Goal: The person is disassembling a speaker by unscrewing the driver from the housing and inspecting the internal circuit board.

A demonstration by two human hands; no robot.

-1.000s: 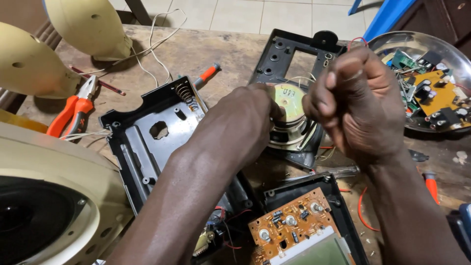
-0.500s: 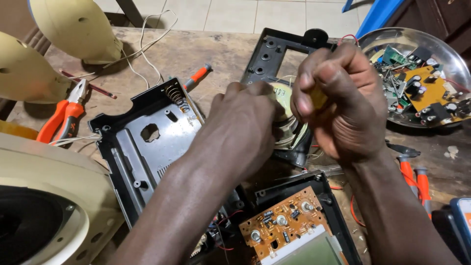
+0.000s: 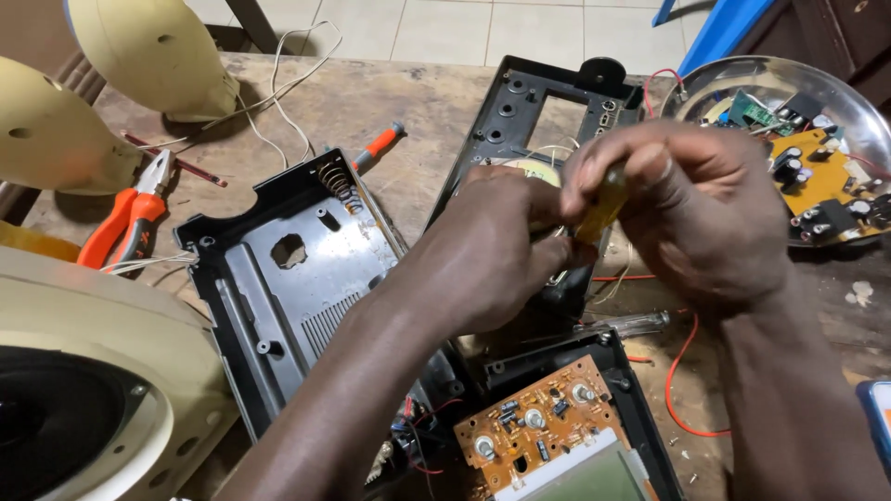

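My right hand [image 3: 682, 209] grips a yellow-handled screwdriver [image 3: 603, 199], held above a small round speaker [image 3: 534, 170] set in a black plastic front panel [image 3: 520, 111]. My left hand [image 3: 497, 246] lies over the speaker and panel with its fingers curled against them; what it grips is hidden. Both hands meet at the middle of the wooden table [image 3: 408, 102]. Below them an orange circuit board [image 3: 534, 422] with knobs and a display sits in a black frame. A black back cover [image 3: 278, 278] with a battery spring lies open to the left.
Orange-handled pliers [image 3: 125, 223] and an orange screwdriver [image 3: 376, 147] lie at the left. Cream lamp shades [image 3: 153, 51] and a cream speaker cabinet [image 3: 83, 390] crowd the left side. A metal bowl [image 3: 742, 79] holding circuit boards stands at the far right. Red wire [image 3: 682, 371] loops near my right wrist.
The view has shifted right and down over the table. My hands have closed together over the speaker, and the yellow screwdriver handle now shows in my right fingers.
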